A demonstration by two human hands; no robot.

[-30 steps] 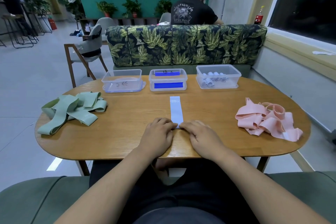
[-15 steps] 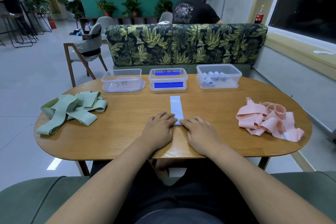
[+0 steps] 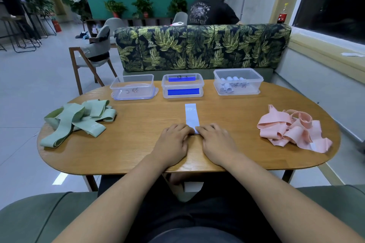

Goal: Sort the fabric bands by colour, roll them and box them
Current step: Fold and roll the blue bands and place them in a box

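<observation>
A pale blue-white fabric band (image 3: 191, 115) lies flat on the wooden table (image 3: 138, 144), running away from me. My left hand (image 3: 173, 142) and my right hand (image 3: 217, 142) sit side by side at its near end, fingers curled over the rolled part, which they hide. A heap of green bands (image 3: 77, 120) lies at the left, a heap of pink bands (image 3: 292, 130) at the right. Three clear boxes stand at the far edge: the left box (image 3: 132, 87), the middle box (image 3: 182, 88) with blue strips, and the right box (image 3: 238, 82) holding several pale rolls.
A leaf-print sofa back (image 3: 201, 47) rises just behind the boxes. A person in a black shirt (image 3: 211, 10) sits beyond it, facing away. A wooden chair (image 3: 92, 55) stands at the far left. My seat's green cushions flank my lap.
Both hands have crept forward along the band, so the flat length showing ahead of them is shorter. The heaps and boxes have not moved.
</observation>
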